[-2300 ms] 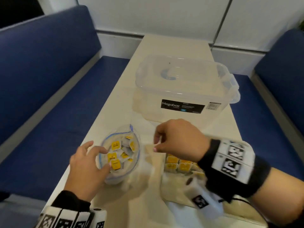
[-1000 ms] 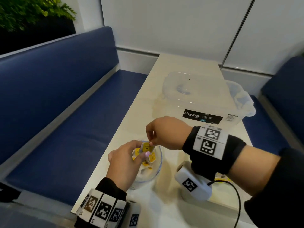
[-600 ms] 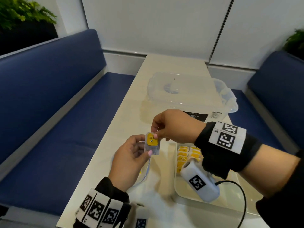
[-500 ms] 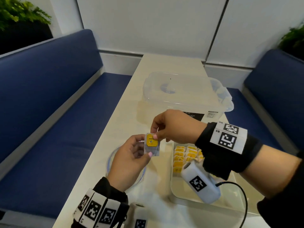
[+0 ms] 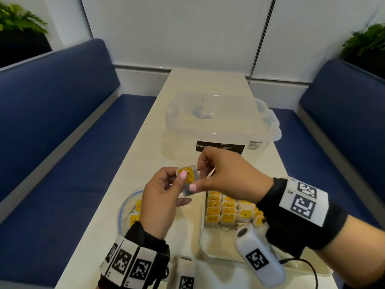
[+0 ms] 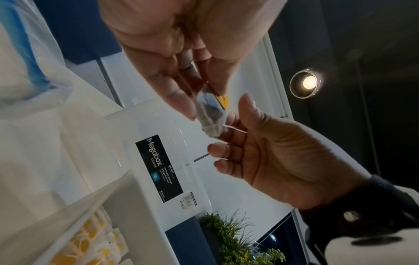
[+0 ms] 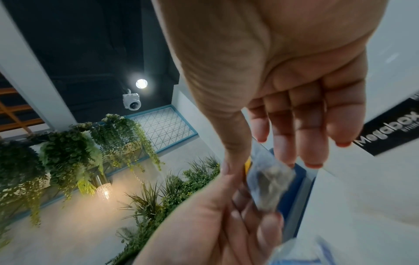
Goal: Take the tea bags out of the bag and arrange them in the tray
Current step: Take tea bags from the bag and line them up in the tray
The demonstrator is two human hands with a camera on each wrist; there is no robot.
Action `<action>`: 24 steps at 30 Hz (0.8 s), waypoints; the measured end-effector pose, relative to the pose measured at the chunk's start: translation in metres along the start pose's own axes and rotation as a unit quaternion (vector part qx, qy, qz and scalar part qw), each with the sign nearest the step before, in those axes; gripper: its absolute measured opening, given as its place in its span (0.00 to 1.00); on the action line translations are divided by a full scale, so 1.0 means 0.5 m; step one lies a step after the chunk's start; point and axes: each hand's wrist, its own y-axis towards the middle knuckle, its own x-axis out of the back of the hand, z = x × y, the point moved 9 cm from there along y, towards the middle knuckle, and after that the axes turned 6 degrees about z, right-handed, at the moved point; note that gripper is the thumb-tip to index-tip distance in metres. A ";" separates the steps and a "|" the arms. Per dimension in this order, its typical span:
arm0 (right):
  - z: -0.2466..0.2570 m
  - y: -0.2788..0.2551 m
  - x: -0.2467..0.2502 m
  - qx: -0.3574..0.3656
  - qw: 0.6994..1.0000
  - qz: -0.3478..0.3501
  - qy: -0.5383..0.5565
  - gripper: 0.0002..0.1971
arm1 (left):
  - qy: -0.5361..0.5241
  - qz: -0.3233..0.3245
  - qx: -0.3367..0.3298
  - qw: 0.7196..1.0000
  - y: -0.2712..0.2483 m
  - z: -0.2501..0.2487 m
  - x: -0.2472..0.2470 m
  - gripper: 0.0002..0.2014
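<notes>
Two hands meet above the tabletop (image 5: 133, 172), both pinching one tea bag (image 5: 188, 177) with a yellow tag. The left hand (image 5: 164, 202) comes up from below, its thumb pressed on the yellow tag and its fingers behind the sachet. The right hand (image 5: 225, 174) reaches in from the right, thumb at the bag's lower corner and forefinger above, the other fingers loosely curled; a thin string runs from the bag across those fingers in the left wrist view. From the wrist views the same tea bag (image 6: 209, 112) shows its dark leaf filling through the paper, held between the left hand (image 6: 172, 59) and the right hand (image 6: 278, 152).

Below the tea bag and to its left, a clear zip bag (image 5: 129, 213) with a blue rim lies open on the tabletop; at least two yellow-tagged bags show inside, the rest hidden by the left wrist. Below the tea bag and to its right sits a white tray (image 5: 210, 247), its far end packed with rows of tea bags (image 5: 227, 211), about a dozen visible, the count uncertain behind the right wrist. Beyond the tea bag stands one lidded clear storage box (image 5: 220, 124) with a black label.
</notes>
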 end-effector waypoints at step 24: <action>-0.047 -0.041 0.030 0.042 0.977 -0.098 0.187 0.20 | -0.137 0.002 -0.010 0.990 0.022 -0.007 -0.044 0.17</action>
